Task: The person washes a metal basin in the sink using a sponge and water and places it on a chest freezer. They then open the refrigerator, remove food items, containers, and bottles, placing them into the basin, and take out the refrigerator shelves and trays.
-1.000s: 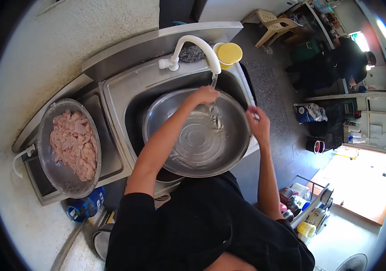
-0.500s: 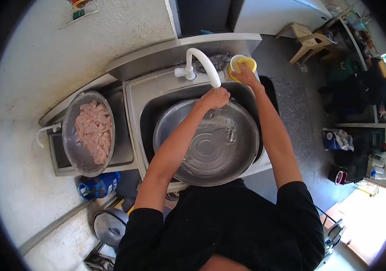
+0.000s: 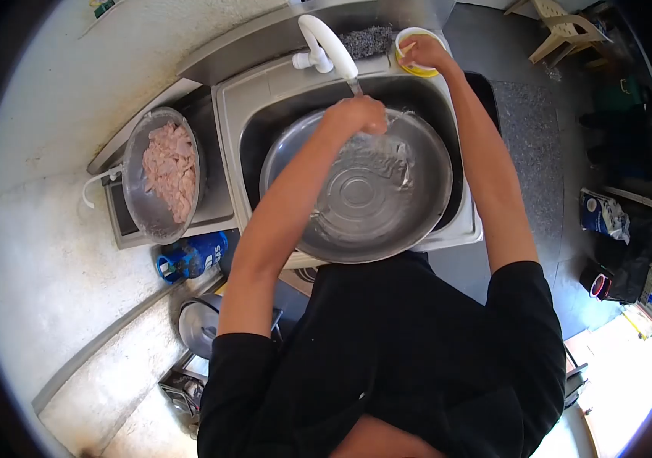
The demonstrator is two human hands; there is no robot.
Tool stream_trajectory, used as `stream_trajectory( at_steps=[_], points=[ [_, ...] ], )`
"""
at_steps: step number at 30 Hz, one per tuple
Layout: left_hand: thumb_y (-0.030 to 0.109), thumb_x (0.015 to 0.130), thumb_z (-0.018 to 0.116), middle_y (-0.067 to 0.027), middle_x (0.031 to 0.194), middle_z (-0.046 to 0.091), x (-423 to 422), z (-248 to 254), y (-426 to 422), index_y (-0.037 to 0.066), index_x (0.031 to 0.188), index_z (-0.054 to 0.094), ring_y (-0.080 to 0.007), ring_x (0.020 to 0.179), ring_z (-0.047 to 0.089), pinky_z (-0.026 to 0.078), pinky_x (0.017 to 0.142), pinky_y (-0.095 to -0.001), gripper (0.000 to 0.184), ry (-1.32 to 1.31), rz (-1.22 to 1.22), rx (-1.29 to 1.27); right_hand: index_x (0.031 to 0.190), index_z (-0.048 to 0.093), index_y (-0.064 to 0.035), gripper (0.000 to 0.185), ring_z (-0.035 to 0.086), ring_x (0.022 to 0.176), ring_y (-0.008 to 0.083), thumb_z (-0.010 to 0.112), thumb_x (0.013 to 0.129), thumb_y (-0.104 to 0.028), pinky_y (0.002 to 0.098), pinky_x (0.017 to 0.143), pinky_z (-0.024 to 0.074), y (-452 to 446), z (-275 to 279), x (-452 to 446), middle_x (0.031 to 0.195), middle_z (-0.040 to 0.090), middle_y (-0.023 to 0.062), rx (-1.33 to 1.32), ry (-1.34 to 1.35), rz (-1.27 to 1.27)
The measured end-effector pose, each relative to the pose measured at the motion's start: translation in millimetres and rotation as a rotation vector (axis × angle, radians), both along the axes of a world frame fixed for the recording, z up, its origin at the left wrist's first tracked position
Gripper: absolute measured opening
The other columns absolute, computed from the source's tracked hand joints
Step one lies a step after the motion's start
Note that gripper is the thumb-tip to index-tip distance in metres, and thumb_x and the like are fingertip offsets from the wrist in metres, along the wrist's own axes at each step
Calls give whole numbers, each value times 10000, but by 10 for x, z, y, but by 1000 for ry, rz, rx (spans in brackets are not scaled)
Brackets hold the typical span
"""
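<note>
Under the white tap (image 3: 327, 44), my left hand (image 3: 358, 114) is closed in a fist over the large metal basin (image 3: 356, 244). Water runs from the spout beside it, and whatever the fist holds, if anything, is hidden. My right hand (image 3: 427, 53) is at the mouth of a small white and yellow tub (image 3: 417, 72) on the sink's back corner, its fingers bent and apart. No object shows clearly between them. Water ripples across the bottom of the basin, which sits in the sink (image 3: 253, 141).
To the left, a metal bowl (image 3: 137, 183) of raw, pale pink meat pieces rests on a second sink. Dark scouring mesh (image 3: 366, 42) lies behind the tap. A blue gas cylinder (image 3: 192, 256) and a lidded pot (image 3: 200, 327) stand below left. A plastic chair (image 3: 566, 30) is at upper right.
The view has shifted, so the sink appears higher in the picture. My left hand stays by the running water. At the tub, my right hand's fingers have moved, and less yellow shows inside.
</note>
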State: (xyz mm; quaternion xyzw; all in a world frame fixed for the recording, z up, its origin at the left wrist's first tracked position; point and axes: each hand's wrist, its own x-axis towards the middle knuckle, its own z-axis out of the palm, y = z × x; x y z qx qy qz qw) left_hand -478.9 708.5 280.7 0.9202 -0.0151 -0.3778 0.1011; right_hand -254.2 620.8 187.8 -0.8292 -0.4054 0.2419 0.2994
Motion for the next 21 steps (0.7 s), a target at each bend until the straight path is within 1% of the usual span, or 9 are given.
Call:
stream_trajectory(
  at_steps=[2, 7, 9, 11, 12, 14, 15, 18, 21],
  points=[
    [209, 802, 451, -225, 1068, 634, -96, 52, -9, -3, 991, 676, -362, 1028, 609, 476, 893, -428, 363, 28, 52, 50, 974, 693, -128, 463, 638, 936, 275, 832, 582, -332, 351, 855, 480, 10, -80, -39, 982, 682, 108, 8, -134, -58],
    [190, 806, 454, -220, 1087, 630, -251, 438, -63, -9, 987, 666, -363, 1027, 608, 474, 897, -420, 343, -9, 184, 136, 955, 676, -112, 448, 632, 942, 299, 821, 598, -342, 372, 851, 484, 17, 82, -105, 970, 676, 130, -29, -202, -78],
    [206, 815, 465, -218, 1048, 640, -236, 396, -17, -3, 974, 661, -366, 988, 617, 478, 883, -420, 327, -181, 298, 59, 951, 670, -109, 435, 629, 949, 306, 805, 621, -358, 380, 854, 484, -3, 237, -146, 977, 671, 139, -26, -224, -73],
    [220, 821, 469, -217, 1030, 643, -264, 311, 54, 11, 971, 663, -366, 969, 620, 480, 874, -423, 323, -237, 344, 22, 969, 667, -110, 404, 621, 970, 321, 735, 688, -393, 399, 866, 483, -58, 397, -267, 1009, 663, 149, 26, -426, -280],
    [234, 826, 472, -215, 1011, 646, -271, 287, 91, 25, 969, 664, -366, 951, 623, 482, 866, -426, 318, -291, 390, -18, 969, 667, -110, 404, 621, 970, 321, 735, 688, -393, 399, 866, 483, -61, 383, -221, 1009, 663, 149, 27, -428, -277],
    [241, 829, 475, -217, 1006, 644, -277, 307, 132, 33, 968, 664, -373, 942, 620, 480, 865, -433, 313, -261, 417, -74, 1096, 631, -105, 485, 599, 1016, 337, 667, 743, -435, 408, 874, 479, -124, 222, -89, 1073, 643, 153, -226, -461, -153],
    [247, 832, 477, -218, 1001, 642, -276, 317, 145, 42, 967, 663, -380, 933, 617, 479, 865, -439, 308, -235, 441, -129, 1096, 631, -105, 485, 599, 1016, 337, 667, 743, -435, 408, 874, 479, -140, 126, -57, 1073, 643, 153, -226, -461, -150],
    [235, 832, 473, -216, 972, 648, -306, 314, 87, 52, 954, 668, -373, 938, 617, 476, 865, -442, 294, -306, 408, -87, 1066, 660, -139, 391, 624, 965, 324, 645, 760, -382, 433, 864, 483, -116, -34, -31, 1040, 657, 143, -180, -606, -14],
    [230, 827, 473, -213, 946, 651, -327, 288, 78, 47, 933, 668, -371, 922, 619, 478, 858, -444, 287, -352, 397, -124, 1002, 692, -152, 304, 646, 891, 321, 617, 768, -330, 437, 815, 502, -29, -77, -86, 958, 676, 143, -253, -494, -151]
  ],
)
